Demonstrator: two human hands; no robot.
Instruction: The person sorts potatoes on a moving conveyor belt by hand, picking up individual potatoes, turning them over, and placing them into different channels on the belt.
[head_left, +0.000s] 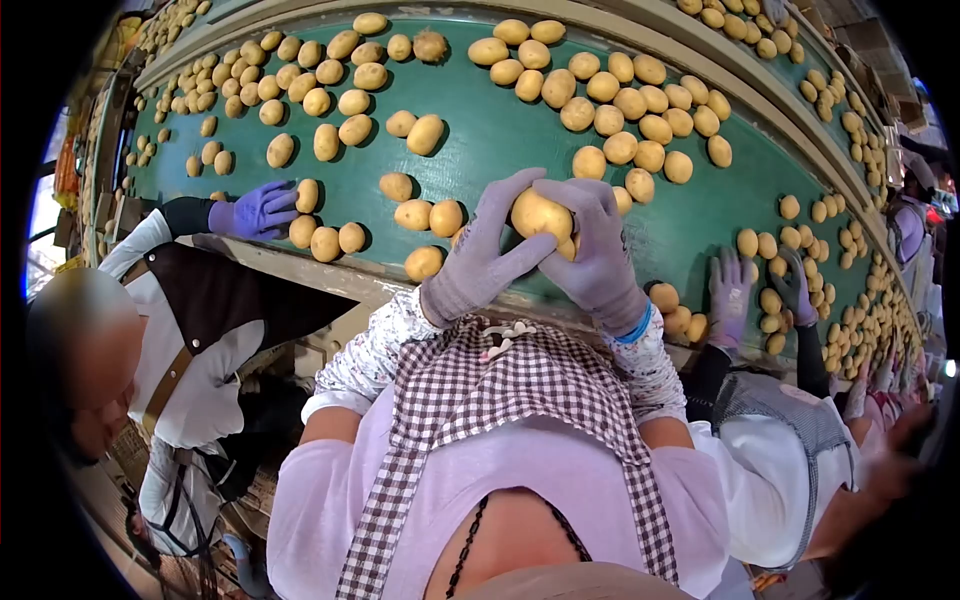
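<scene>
Both of my hands wear grey-purple gloves and meet over the near side of a green conveyor belt [510, 115]. A large yellow potato [541, 213] is held between my left hand [487, 248] and my right hand [598, 255]. Below it, part of another potato [567, 248] shows against the fingers of my right hand. Several potatoes [445, 217] lie on the belt just left of my left hand. More potatoes [640, 184] rest beyond my right hand.
A co-worker's purple-gloved hand [262, 211] touches potatoes at the left. Another co-worker's gloved hands [731, 295] rest among potatoes at the right. The belt's near rail [370, 288] runs in front of my body. A second potato belt [780, 62] lies beyond the far rail.
</scene>
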